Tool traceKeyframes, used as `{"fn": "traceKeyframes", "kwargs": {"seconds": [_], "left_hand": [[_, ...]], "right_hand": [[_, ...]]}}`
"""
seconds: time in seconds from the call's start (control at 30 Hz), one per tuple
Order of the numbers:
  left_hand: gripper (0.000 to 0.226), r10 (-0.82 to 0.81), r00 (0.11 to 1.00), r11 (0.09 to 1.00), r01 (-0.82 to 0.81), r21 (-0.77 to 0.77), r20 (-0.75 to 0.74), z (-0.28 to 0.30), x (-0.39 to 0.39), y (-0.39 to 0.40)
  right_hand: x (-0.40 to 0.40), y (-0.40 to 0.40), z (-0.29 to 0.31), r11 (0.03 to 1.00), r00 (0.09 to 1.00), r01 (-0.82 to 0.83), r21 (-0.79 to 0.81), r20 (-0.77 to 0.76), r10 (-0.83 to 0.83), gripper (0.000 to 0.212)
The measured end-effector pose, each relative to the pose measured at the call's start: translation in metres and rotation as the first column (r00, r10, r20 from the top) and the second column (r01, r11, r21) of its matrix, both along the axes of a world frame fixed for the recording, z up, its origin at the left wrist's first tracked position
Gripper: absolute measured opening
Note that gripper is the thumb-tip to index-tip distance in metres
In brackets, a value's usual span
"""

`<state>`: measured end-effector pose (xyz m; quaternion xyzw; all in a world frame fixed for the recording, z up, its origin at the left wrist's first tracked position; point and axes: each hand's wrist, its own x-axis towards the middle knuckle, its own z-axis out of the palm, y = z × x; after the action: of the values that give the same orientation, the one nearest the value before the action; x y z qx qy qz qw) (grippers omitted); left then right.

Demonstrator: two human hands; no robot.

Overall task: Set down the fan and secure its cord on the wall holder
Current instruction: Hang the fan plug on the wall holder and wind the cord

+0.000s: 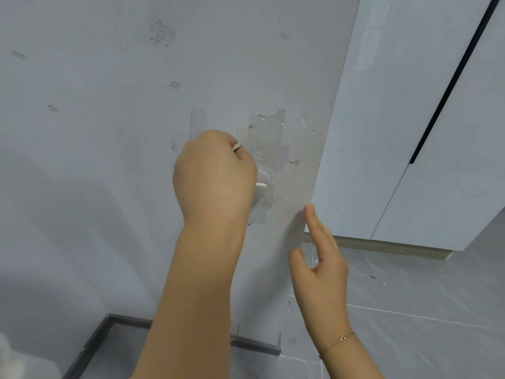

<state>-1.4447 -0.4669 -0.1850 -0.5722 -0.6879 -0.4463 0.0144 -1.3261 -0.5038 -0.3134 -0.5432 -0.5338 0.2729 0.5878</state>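
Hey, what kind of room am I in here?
Probably an indoor room or hallway in a home, maybe recently finished. A plain grey wall carries tape patches around a small white holder, the floor is grey tile, and glossy white cabinet doors stand to the right.

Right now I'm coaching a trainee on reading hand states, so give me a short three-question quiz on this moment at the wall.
1. True or false: the left hand is curled around a white cord at the wall holder.
2. The right hand is: A) gripping the cord, B) open, fingers straight, near the wall's edge, C) on the cabinet.
3. Fill in: the holder is fixed to the wall under clear ____.

Key: 1 true; 2 B; 3 tape.
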Motion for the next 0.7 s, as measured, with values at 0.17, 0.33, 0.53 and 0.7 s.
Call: {"fn": "traceKeyframes", "kwargs": {"seconds": [0.17,0.33,0.53,0.7], "left_hand": [[0.035,-0.004,0.988,0.996,-0.009,-0.084,-0.154,-0.001,0.031,-0.01],[0.044,0.004,0.979,0.996,-0.021,-0.083,-0.206,0.001,0.032,-0.011],[0.035,-0.083,0.996,0.988,0.079,-0.136,-0.025,-0.005,0.04,-0.017],[0.043,-0.155,0.986,0.978,0.162,-0.132,0.064,0.003,0.024,-0.023]], "right_hand": [[-0.002,-0.001,-0.001,1.0,1.0,0.004,0.012,0.019,-0.004,0.072],[0.0,0.0,0.002,0.999,0.999,0.03,0.022,-0.014,-0.03,0.069],[0.006,-0.001,0.002,1.0,1.0,0.005,0.006,-0.006,-0.005,0.069],[0.018,0.001,0.0,0.997,0.997,-0.083,-0.01,0.005,0.083,0.072]]}}
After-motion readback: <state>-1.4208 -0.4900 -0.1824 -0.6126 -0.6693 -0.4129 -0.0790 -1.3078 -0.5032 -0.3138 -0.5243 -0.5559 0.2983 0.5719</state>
